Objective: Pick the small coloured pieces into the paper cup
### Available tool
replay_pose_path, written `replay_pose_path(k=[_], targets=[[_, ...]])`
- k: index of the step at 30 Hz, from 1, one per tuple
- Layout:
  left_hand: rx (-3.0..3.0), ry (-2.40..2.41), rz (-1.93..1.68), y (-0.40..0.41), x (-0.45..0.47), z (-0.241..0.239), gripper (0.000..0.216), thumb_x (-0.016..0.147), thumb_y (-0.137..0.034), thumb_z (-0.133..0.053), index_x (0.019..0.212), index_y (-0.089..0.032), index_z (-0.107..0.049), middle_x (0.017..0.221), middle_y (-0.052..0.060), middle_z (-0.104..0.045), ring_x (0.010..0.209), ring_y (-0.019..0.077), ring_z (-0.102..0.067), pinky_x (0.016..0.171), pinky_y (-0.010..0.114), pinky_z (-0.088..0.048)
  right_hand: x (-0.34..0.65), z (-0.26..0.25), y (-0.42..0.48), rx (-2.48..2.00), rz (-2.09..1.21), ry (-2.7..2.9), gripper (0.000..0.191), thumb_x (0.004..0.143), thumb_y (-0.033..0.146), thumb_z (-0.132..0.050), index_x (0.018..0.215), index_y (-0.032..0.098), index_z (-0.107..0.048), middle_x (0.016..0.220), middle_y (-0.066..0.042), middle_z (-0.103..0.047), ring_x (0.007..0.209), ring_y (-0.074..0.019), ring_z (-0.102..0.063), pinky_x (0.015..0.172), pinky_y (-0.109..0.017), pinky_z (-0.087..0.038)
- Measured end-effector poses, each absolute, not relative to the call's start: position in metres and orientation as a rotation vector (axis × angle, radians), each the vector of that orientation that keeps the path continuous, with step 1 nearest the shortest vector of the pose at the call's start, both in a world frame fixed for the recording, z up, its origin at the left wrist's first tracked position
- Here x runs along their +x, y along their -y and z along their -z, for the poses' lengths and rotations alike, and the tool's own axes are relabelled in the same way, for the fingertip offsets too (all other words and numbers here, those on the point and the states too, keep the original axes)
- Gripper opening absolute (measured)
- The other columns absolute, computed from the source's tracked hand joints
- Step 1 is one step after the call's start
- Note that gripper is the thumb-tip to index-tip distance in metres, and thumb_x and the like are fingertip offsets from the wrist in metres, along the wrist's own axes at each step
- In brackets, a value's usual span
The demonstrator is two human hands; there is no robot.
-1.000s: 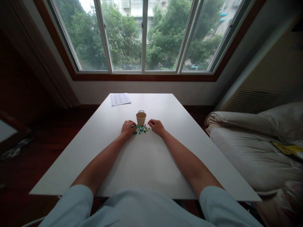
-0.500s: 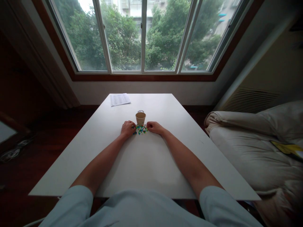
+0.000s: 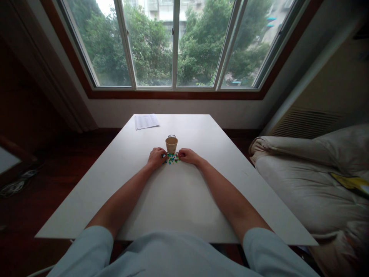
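Note:
A small tan paper cup (image 3: 171,145) stands upright on the white table (image 3: 173,196), far from me. Just in front of it lies a heap of several tiny green, blue and dark pieces (image 3: 172,158). My left hand (image 3: 156,157) rests on the table at the heap's left edge, fingers curled against the pieces. My right hand (image 3: 188,156) lies at the heap's right edge, fingers curled inward and touching the pieces. The two hands cup the heap from both sides. Whether either hand holds a piece is too small to tell.
A printed sheet of paper (image 3: 146,121) lies at the table's far left corner. A bed with pale bedding (image 3: 314,173) stands close to the table's right side. A wide window (image 3: 175,42) fills the wall beyond. Dark wooden floor lies to the left.
Both hands have drawn inward toward each other, the right more than the left, and the heap of small pieces between them has become narrower and tighter.

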State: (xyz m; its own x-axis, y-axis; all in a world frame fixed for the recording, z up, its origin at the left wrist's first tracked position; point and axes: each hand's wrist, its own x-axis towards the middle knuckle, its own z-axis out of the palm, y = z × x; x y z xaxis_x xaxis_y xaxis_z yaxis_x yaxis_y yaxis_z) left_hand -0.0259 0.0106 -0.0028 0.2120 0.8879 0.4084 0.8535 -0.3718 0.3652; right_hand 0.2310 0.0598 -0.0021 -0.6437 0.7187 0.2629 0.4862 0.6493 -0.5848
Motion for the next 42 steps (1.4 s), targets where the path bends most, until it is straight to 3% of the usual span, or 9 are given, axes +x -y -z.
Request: replay_pose_path(k=[11, 17, 30, 33, 42], targets=[[2.381, -1.711, -0.895, -0.007, -0.025, -0.001, 0.014, 0.078, -0.026, -0.068, 0.091, -0.024, -0.074, 0.107, 0.007, -0.068, 0.106, 0.0251, -0.056, 0.093, 0.038, -0.048, 0.233, -0.001, -0.063, -0.926, -1.163, 1.702, 0.026, 0.071, 0.037, -0.067, 0.088, 0.017, -0.064, 0.077, -0.003, -0.069, 0.067, -0.0140, -0.058, 0.066, -0.027, -0.047], [2.386, -1.697, -0.902, -0.008, -0.026, 0.000, 0.016, 0.078, -0.025, -0.069, 0.092, -0.024, -0.074, 0.106, 0.007, -0.068, 0.107, 0.0248, -0.055, 0.094, 0.038, -0.048, 0.231, 0.003, -0.068, -0.994, -1.142, 1.484, 0.030, 0.067, 0.039, -0.069, 0.088, 0.018, -0.064, 0.069, 0.001, -0.064, 0.061, -0.0118, -0.054, 0.058, -0.024, -0.043], [2.377, -1.711, -0.862, -0.007, -0.025, -0.002, 0.015, 0.078, -0.025, -0.068, 0.092, -0.023, -0.073, 0.108, 0.007, -0.068, 0.109, 0.0254, -0.056, 0.095, 0.038, -0.048, 0.234, -0.002, -0.067, -0.938, -1.316, 1.200, 0.039, 0.067, 0.037, -0.070, 0.102, 0.019, -0.070, 0.100, -0.007, -0.073, 0.086, -0.0159, -0.067, 0.070, -0.026, -0.049], [2.376, -1.717, -0.874, -0.007, -0.025, -0.002, 0.016, 0.077, -0.025, -0.068, 0.092, -0.024, -0.073, 0.108, 0.007, -0.068, 0.108, 0.0253, -0.056, 0.094, 0.038, -0.048, 0.227, -0.010, -0.061, -0.912, -1.311, 1.147, 0.038, 0.072, 0.039, -0.065, 0.106, 0.020, -0.069, 0.107, -0.008, -0.071, 0.090, -0.0175, -0.068, 0.066, -0.024, -0.049], [2.382, -1.708, -0.891, -0.007, -0.024, -0.002, 0.015, 0.077, -0.024, -0.068, 0.091, -0.023, -0.073, 0.106, 0.007, -0.068, 0.107, 0.0250, -0.056, 0.094, 0.038, -0.048, 0.201, -0.037, -0.048, -0.834, -1.279, 1.115, 0.032, 0.078, 0.034, -0.059, 0.103, 0.018, -0.068, 0.101, -0.009, -0.072, 0.081, -0.0174, -0.070, 0.050, -0.020, -0.043]])
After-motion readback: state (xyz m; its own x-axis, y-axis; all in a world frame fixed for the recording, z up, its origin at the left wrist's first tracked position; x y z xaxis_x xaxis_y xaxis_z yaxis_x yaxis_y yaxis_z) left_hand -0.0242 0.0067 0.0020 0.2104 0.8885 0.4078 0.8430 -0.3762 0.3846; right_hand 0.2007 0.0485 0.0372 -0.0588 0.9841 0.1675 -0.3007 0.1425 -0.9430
